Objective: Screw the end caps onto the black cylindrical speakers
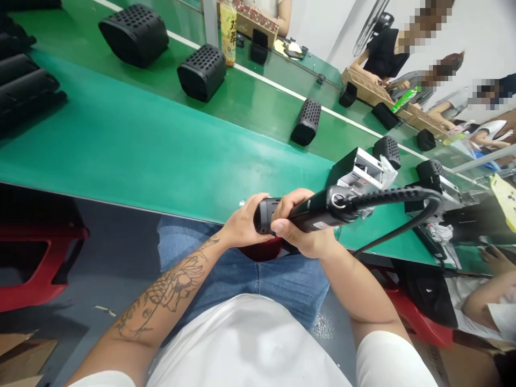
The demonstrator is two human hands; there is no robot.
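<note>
At the table's front edge, my left hand (242, 223) is wrapped round a black plastic housing (264, 216), holding it just above my lap. My right hand (312, 243) grips a black corded electric screwdriver (318, 210), its tip pointing left toward the housing. A thick black cable (397, 194) runs from its rear end and loops down to the right. My fingers and the tool's body hide the tip, so whether it touches the housing cannot be seen. Beyond the right hand stands a black box with a silver front (365, 171).
Black perforated housings (135, 35) stand along the green conveyor belt (258, 115) behind the table (133, 145). More black parts (28, 88) are stacked at left. A yellow-labelled bottle (228, 33) stands at the back. Co-workers sit across the belt and at right. Red stools (40, 269) flank me.
</note>
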